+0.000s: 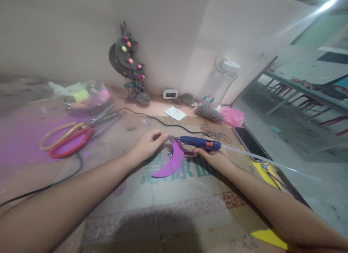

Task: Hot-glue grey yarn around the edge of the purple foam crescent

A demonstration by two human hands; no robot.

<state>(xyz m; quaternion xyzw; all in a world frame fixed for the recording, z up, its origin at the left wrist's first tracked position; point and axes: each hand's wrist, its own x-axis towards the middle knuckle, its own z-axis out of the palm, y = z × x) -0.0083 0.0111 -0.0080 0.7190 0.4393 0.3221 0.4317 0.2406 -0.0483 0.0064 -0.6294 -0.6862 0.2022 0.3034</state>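
Observation:
My left hand (152, 142) is closed, its thumb and finger pinching the grey yarn-wrapped top end of a purple crescent cutout (174, 162). The crescent curves down toward me over the cardboard. My right hand (214, 156) is wrapped round a blue hot glue gun (199, 141), whose nozzle points left at the yarn-covered tip. From the gun's back a long clear glue stick (261, 156) sticks out to the right. Behind the crescent shows a small pinkish-handled tool (191, 154) with a pointed metal tip; whether my right hand touches it I cannot tell.
Large scissors (70, 138) with red and tan handles lie left, near a plastic bag (81, 98) of coloured pompoms. A decorated grey crescent (126, 58) leans on the wall. Behind are a small clock (170, 94), grey yarn (208, 113), a clear bottle (220, 84); a phone (251, 142) lies right.

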